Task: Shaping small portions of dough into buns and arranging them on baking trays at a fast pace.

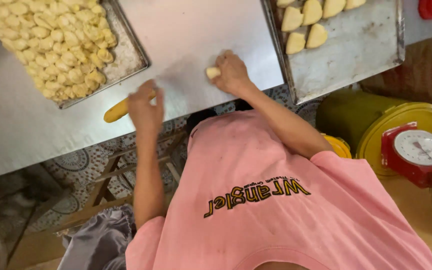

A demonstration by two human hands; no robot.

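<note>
My left hand [146,106] is at the near edge of the steel table [196,35], closed around one end of a yellow-handled tool [117,111] that lies along the edge. My right hand [232,72] rests on the tabletop further in, its fingers pinching a small pale lump of dough [213,72]. The two hands are about a hand's width apart. The tool's working end is hidden under my left hand.
A metal tray [132,55] heaped with several small dough pieces [51,40] sits at the left. Another tray [356,45] at the right holds several folded dough shapes [306,25]. A red scale [418,152] stands on a yellow-lidded green bucket [346,112]. A wooden stool [111,175] is under the table.
</note>
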